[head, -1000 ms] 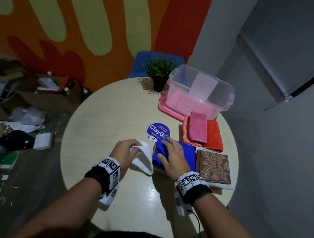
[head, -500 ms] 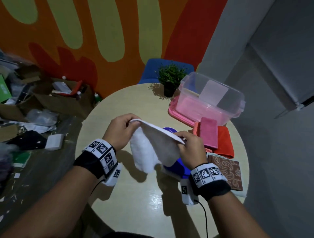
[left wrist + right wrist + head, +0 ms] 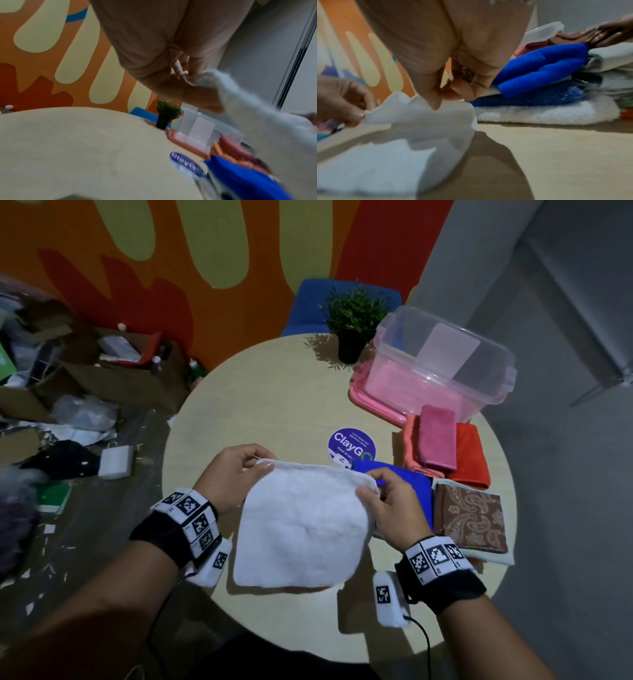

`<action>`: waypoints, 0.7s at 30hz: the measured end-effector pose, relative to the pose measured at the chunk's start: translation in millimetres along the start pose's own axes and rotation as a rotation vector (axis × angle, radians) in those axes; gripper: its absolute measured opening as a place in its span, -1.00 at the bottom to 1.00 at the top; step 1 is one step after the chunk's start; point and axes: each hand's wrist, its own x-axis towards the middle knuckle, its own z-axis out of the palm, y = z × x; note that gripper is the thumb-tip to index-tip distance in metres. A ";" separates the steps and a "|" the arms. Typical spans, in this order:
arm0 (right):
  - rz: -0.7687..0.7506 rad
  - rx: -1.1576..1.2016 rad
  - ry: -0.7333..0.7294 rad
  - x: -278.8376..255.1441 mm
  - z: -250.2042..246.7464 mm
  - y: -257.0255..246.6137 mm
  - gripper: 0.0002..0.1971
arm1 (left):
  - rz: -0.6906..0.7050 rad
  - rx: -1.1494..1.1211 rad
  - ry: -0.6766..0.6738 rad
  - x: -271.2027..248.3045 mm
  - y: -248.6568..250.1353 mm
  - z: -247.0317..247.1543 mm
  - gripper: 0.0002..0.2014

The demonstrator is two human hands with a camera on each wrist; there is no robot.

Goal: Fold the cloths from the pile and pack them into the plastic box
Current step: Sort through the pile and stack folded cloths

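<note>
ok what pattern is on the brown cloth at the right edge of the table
The brown cloth has a pale paisley print, with small flowers. It shows best in the head view.

A corner of the white cloth [image 3: 228, 86] is pinched by the left hand [image 3: 171, 65]. Beyond, on the round table [image 3: 77, 142], a potted plant [image 3: 167, 112], the plastic box [image 3: 205, 129] and a blue cloth [image 3: 243, 180] are seen, blurred.

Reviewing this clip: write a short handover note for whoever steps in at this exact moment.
Left hand and right hand each pinch a top corner of the white cloth, spread open over the table, unfolded.
Blue cloth and paisley cloth lie to the right; pink and orange cloths sit beside the plastic box.
Done: no cloth visibly packed in the box.
Left: fold the white cloth, then pack everything.
</note>
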 end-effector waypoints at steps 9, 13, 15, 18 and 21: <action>0.026 -0.625 -0.128 -4.7 42.4 61.4 -0.81 | -0.205 0.189 -0.131 -8.5 -58.1 44.0 -0.89; -0.018 -0.687 -0.318 -29.6 41.6 81.4 -0.81 | -0.198 0.423 -0.388 -13.3 -66.0 38.1 -0.87; -0.003 -0.702 -0.351 -37.2 40.4 90.6 -0.82 | -0.138 0.547 -0.518 -16.6 -72.1 41.4 -0.86; 0.031 -0.682 -0.362 -41.7 39.7 99.8 -0.79 | -0.096 0.638 -0.624 -20.5 -82.3 50.7 -0.85; 0.100 -0.744 -0.387 -45.2 43.7 101.7 -0.86 | -0.140 0.643 -0.631 -23.0 -89.4 56.0 -0.89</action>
